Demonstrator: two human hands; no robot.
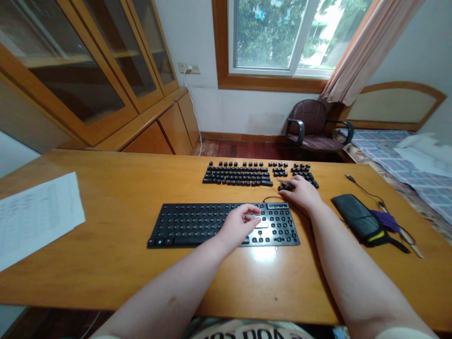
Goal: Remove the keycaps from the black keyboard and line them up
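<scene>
A black keyboard [197, 221] lies on the desk, its left part fitted with keycaps and its right part showing bare key switches. My left hand [240, 222] hovers over the right half, fingers loosely curled with a gap to the thumb and nothing visible between them. Beyond the keyboard, loose black keycaps [236, 175] are laid out in rows. My right hand [302, 190] reaches to the small arrow-key group [285, 187], fingers pinched. A thin, shiny object [281, 181] shows at its fingertips; its kind is too small to tell.
Paper sheets [38, 216] lie on the left of the wooden desk [116, 188]. On the right are a dark pouch [356, 216], a purple item [385, 220] and a USB cable [365, 190]. The keyboard's cable [273, 198] passes beneath my right arm. A chair [312, 125] stands beyond.
</scene>
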